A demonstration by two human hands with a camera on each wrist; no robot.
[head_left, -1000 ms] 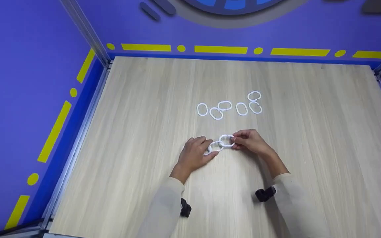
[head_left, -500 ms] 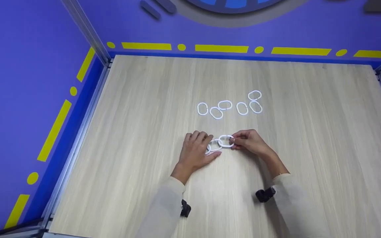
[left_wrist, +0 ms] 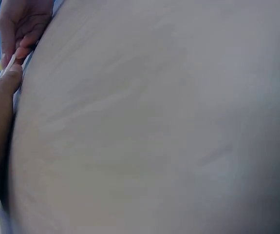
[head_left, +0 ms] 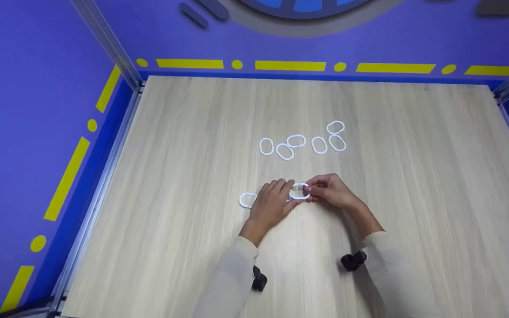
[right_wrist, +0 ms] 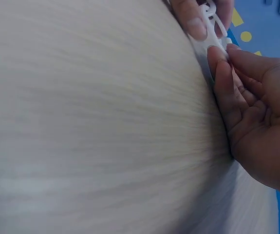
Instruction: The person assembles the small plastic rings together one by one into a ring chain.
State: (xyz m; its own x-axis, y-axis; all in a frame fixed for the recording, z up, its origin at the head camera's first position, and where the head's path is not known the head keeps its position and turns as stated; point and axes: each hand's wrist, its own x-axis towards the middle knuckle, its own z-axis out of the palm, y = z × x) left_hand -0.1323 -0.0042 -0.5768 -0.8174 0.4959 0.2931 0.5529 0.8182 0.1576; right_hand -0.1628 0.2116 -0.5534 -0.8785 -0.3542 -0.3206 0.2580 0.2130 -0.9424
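White oval plastic chain links lie low over the wooden table. My right hand (head_left: 332, 191) pinches the right end of one link (head_left: 299, 198) between thumb and fingers. At that link's left end, my left hand (head_left: 273, 202) holds the chain, its thumb and index finger on either side. The left palm hides the middle of the chain; another link (head_left: 242, 200) shows beyond its left side. In the right wrist view, the held link (right_wrist: 211, 33) spans the two hands' fingertips, with looped links behind it. The left wrist view shows the link (left_wrist: 9, 64) edge-on.
Several loose white links lie farther back, among them a left one (head_left: 261, 146), a middle one (head_left: 296, 135) and an upper right one (head_left: 336, 121). Each has a small gap. Blue panels (head_left: 298, 44) with yellow marks border the table (head_left: 184, 176) behind and at the left.
My left hand has slid right along the chain to the link that the right hand pinches. One link now shows left of it. The right hand has barely moved.
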